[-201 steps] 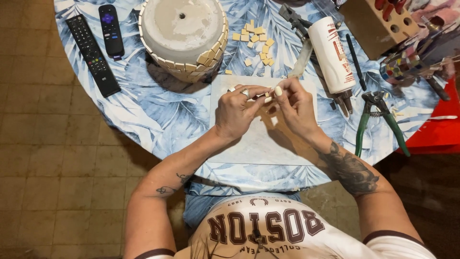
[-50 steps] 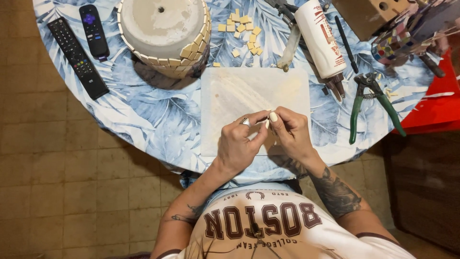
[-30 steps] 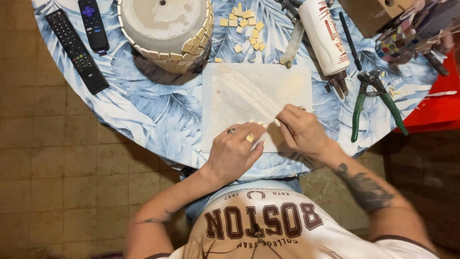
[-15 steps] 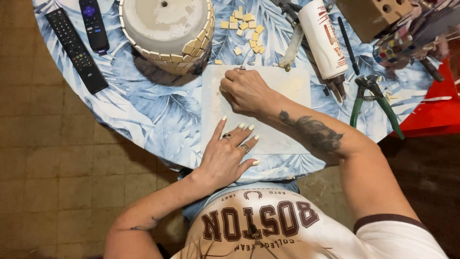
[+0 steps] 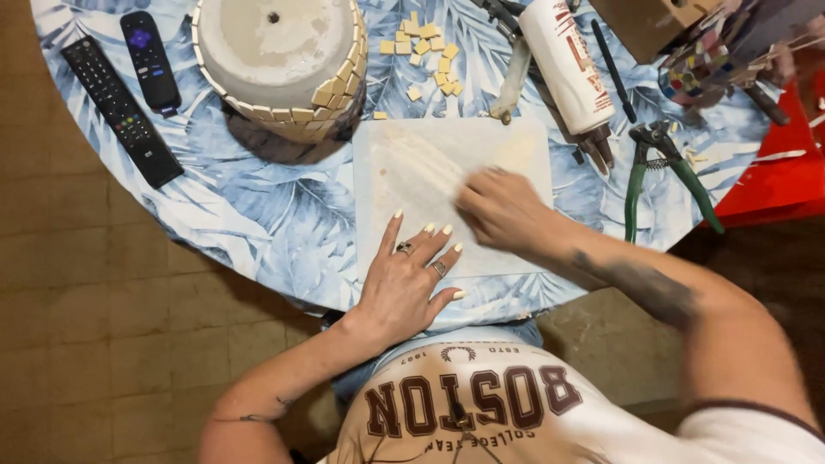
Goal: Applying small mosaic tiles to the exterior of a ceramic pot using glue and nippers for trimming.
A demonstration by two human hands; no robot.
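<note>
My left hand (image 5: pixel 411 273) lies flat with fingers spread on the near left part of a white paper sheet (image 5: pixel 412 163) on the round table. My right hand (image 5: pixel 503 210), blurred by motion, hovers over the sheet's right side with fingers curled; I cannot tell if it holds anything. An upturned pale pot (image 5: pixel 279 64) with small tan tiles stuck along its rim stands behind the sheet at the left. A loose pile of small tan tiles (image 5: pixel 427 53) lies behind the sheet.
Two black remote controls (image 5: pixel 116 99) lie at the far left of the blue leaf-print tablecloth (image 5: pixel 258 215). A white glue cartridge (image 5: pixel 567 73) and green-handled nippers (image 5: pixel 657 172) sit to the right. A red surface (image 5: pixel 778 180) adjoins the table at the right.
Both hands separated from in front of me. The left hand settled flat on the sheet. The right hand reached toward the sheet's top left, then swept back to the right side.
</note>
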